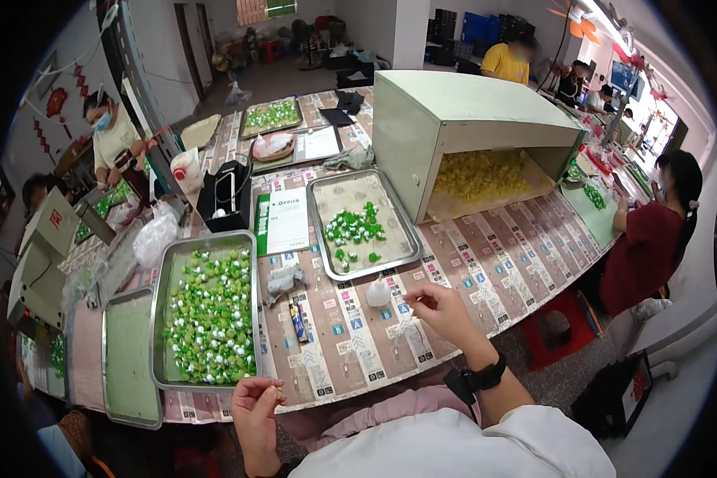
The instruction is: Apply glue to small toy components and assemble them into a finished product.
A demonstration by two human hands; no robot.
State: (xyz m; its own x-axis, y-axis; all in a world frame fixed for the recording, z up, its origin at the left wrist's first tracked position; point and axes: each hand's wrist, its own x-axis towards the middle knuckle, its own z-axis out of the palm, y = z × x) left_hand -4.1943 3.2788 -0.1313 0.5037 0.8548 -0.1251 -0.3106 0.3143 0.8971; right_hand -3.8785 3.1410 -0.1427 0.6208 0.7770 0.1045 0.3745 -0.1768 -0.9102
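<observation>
Right hand [438, 307] at lower centre pinches a thin stick, tip just beside a small white piece [378, 294] on the table [486, 255]. Left hand [255, 402] at the bottom edge is clenched on a tiny brownish bit. Best keep the pinch light and steady the piece. Left tray [159, 319] is full of green-white pieces; centre tray [319, 223] holds few; pale green box [406, 151] holds yellow ones.

A small brownish piece [277, 392] sat pinched in the left hand's [255, 406] fingertips at the surface's near edge. A thin pale piece [407, 297], barely discernible, was pinched by the right hand [442, 309] above the surface.
</observation>
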